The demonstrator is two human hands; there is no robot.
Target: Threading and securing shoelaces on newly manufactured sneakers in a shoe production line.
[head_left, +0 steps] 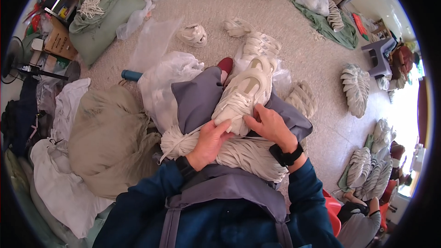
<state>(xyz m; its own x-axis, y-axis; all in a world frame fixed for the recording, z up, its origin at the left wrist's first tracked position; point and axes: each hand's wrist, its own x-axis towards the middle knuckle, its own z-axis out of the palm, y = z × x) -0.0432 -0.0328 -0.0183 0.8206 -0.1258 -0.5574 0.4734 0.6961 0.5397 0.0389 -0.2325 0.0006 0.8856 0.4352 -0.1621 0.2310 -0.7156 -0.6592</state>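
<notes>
An off-white sneaker upper (242, 93) lies over my lap, its toe end towards me and laces across its front. My left hand (209, 140) grips the left side of the toe end between thumb and fingers. On the other side, my right hand (272, 126) pinches the edge near the lacing, thumb and forefinger bent in. Whether a lace end is also between the fingers is too small to tell. A thick bundle of cream shoelaces (248, 154) lies crosswise on my grey apron (197, 98), under both wrists.
Beyond my knees stand stacked uppers (261, 45) and a loose one (193, 35). Left are a beige sack (108, 140) and a green sack with laces (103, 23). Right are a grey stool (379, 55), a row of uppers (354, 90) and another person (360, 225).
</notes>
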